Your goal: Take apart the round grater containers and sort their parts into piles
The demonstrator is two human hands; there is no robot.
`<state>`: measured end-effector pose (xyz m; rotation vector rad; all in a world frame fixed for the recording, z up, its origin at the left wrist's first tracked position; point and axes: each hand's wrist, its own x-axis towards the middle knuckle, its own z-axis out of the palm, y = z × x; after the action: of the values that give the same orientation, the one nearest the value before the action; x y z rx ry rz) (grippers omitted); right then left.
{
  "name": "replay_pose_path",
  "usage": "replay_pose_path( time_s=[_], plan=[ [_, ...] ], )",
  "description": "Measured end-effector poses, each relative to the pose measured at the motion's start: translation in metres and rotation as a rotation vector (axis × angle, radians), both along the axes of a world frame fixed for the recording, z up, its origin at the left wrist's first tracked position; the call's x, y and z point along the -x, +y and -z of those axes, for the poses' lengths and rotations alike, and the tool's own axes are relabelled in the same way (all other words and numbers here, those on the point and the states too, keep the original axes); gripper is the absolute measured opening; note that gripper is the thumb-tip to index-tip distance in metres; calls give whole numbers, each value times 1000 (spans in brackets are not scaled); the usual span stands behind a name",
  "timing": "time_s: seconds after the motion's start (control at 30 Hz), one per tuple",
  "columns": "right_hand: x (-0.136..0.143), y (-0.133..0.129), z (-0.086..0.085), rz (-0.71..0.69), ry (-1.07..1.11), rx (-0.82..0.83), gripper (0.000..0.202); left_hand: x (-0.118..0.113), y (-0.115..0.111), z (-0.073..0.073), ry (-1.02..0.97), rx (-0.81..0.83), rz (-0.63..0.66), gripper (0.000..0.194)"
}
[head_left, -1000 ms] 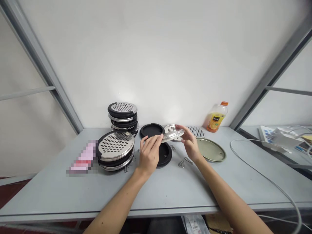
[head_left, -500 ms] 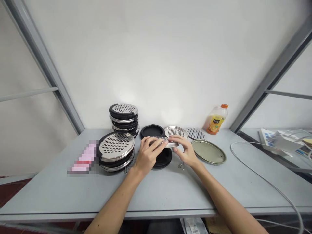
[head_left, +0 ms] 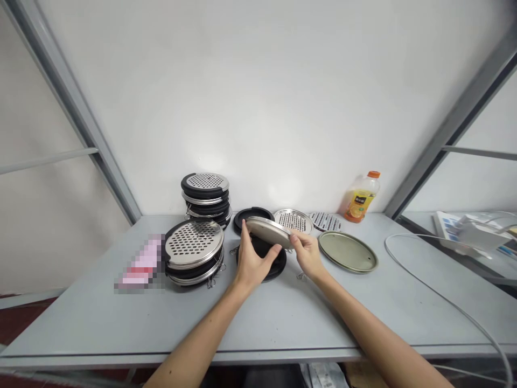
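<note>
Tilted above the table is a round metal disc (head_left: 267, 231), its plain beige-grey face toward me and its rim silvery. My left hand (head_left: 253, 261) grips it at the left edge, thumb under the near side. On the opposite edge, my right hand (head_left: 307, 253) pinches the rim between thumb and fingers. Directly beneath the disc lies a black round base (head_left: 276, 268), partly hidden by the left hand and the disc. Behind is another black ring-shaped base (head_left: 253, 213). A small wire clip (head_left: 301, 276) lies by my right wrist.
Slotted metal graters on black bases form a near stack (head_left: 194, 245) and a taller back stack (head_left: 205, 186) at left. Loose slotted plates (head_left: 294, 220), an olive-grey lid (head_left: 348, 251) and a juice bottle (head_left: 361, 198) stand right. A white cable (head_left: 436, 295) crosses the table.
The disc has tipped up, so its plain face shows instead of the slotted top. My left hand has shifted from over the disc to its left edge, and the black base below shows more.
</note>
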<state>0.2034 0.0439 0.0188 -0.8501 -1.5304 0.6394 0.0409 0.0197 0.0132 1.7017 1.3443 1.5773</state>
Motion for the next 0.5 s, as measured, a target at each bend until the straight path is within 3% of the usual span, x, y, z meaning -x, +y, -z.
replay_pose_path(
  time_s=[0.1, 0.23, 0.5],
  plan=[
    [5, -6, 2, -109, 13, 17, 34, -1, 1, 1, -103, 41, 89, 103],
    [10, -12, 6, -262, -33, 61, 34, 2, 5, 1, -159, 87, 67, 102],
    [14, -14, 8, -182, -91, 10, 35, 0, 5, 2, -100, 82, -1, 96]
  ],
)
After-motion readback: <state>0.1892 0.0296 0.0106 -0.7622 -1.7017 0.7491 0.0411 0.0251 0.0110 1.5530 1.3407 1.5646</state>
